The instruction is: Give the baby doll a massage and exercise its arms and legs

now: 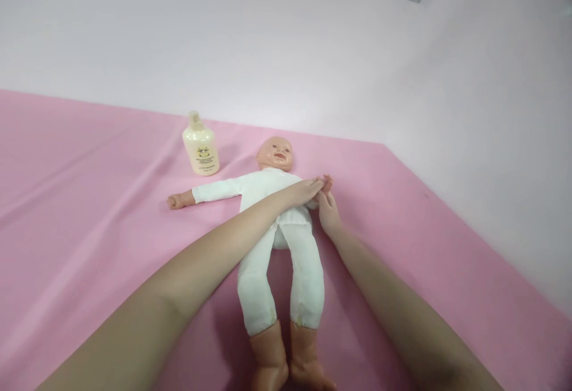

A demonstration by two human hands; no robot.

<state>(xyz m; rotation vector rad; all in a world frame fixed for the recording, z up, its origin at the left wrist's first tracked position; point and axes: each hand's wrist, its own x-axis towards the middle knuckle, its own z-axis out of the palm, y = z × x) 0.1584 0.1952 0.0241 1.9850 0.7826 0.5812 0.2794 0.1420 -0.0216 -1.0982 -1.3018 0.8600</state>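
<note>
A baby doll (257,191) with a white cloth body lies face up, its feet towards me. My left hand (308,189) reaches across the doll's chest, its fingers closed over the doll's arm on the right side. My right hand (329,215) grips the same arm from the outer side, thumb pointing up. The doll's small hand (328,183) pokes out beyond my fingertips. Most of that arm is hidden under my hands. The doll's other arm (217,189) stretches out to the left, untouched.
A pale yellow pump bottle (202,151) with a printed label stands left of the doll's head. Pink cloth (98,200) with soft folds covers the surface under the doll. Behind it and to the right is a white surface (268,51).
</note>
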